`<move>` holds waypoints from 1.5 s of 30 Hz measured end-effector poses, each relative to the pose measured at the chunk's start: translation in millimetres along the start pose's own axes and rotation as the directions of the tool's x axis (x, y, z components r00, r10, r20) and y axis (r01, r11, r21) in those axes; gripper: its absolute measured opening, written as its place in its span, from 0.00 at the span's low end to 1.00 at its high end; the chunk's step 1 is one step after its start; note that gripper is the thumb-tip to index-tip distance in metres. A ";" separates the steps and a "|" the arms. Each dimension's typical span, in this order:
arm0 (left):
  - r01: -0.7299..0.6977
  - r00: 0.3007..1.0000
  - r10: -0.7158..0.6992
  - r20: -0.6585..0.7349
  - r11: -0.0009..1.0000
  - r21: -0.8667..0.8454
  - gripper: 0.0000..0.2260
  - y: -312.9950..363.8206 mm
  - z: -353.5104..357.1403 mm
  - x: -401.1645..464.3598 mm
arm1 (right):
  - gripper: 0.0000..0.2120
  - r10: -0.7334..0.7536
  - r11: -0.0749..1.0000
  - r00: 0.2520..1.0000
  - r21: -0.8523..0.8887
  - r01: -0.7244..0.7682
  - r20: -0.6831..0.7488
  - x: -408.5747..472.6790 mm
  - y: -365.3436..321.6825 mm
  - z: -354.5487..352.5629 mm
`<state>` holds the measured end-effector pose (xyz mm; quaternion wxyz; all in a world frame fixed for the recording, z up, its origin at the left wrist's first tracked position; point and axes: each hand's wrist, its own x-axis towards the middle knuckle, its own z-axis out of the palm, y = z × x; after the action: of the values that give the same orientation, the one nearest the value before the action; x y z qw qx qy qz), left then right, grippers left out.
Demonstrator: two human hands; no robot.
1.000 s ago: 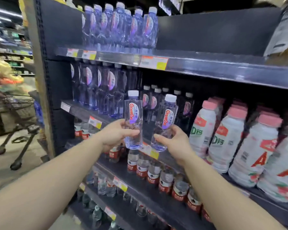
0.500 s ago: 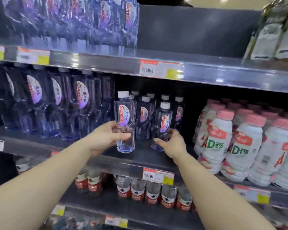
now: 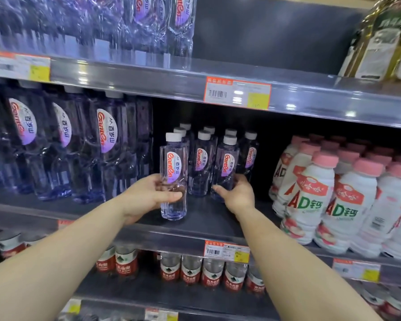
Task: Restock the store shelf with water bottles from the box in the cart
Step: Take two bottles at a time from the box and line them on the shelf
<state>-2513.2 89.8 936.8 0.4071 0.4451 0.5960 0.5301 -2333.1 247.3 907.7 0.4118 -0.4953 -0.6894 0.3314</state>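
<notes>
Both hands loaded. My left hand (image 3: 152,196) is wrapped round the lower body of a small clear water bottle (image 3: 174,179), thumb across the front, fingers behind; its base sits at or just above the middle shelf (image 3: 206,218), centre of frame. Can't tell if it's fully down.

My right hand (image 3: 237,193) is closed round the bottom of a second bottle (image 3: 226,167), just right of centre, tucked against the standing row (image 3: 203,163) behind it.

Handling, as I judge it: full, so moderate weight, bottom-heavy feel. Thin faceted plastic, stiff enough while sealed, smooth and a bit slick. Low-body grip is right for setting down: keeps the base steerable. Tall and narrow, so it'll tip if I nudge a neighbour.

White milk-drink bottles (image 3: 320,205) crowd the right of the frame; little margin on that side.
</notes>
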 end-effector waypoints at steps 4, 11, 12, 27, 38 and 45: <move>0.006 1.000 -0.006 0.013 1.000 0.017 0.18 -3.8 3.3 2.0 | 0.28 -0.002 1.000 1.000 -0.021 0.002 0.008 1.2 -2.5 1.2; -0.027 0.999 0.027 0.035 1.000 0.014 0.19 -2.9 17.7 5.4 | 0.30 0.019 0.999 0.999 -0.052 -0.016 0.050 3.7 -7.2 -1.0; -0.033 0.999 0.032 0.039 0.999 0.015 0.20 -2.5 18.8 6.1 | 0.31 0.032 0.999 0.998 -0.025 -0.030 0.054 2.2 -7.9 -2.0; -0.062 0.988 0.055 0.147 0.997 0.043 0.21 0.9 72.2 25.3 | 0.28 -0.107 0.988 0.980 -0.090 0.123 0.165 -75.8 -18.6 -28.9; -0.163 0.983 0.181 0.029 0.790 0.591 0.28 -18.1 41.2 20.0 | 0.28 -0.039 0.992 0.999 -0.122 0.037 -0.017 -48.1 5.2 -45.3; -0.199 0.957 0.280 0.073 0.455 0.868 0.26 -19.5 29.7 6.1 | 0.27 -0.013 0.987 0.997 -0.162 0.000 -0.078 -26.6 9.4 -42.5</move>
<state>-2488.4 102.9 914.2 0.0249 0.6465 0.7279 0.2271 -2286.6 226.7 912.0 0.3982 -0.5377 -0.6988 0.2531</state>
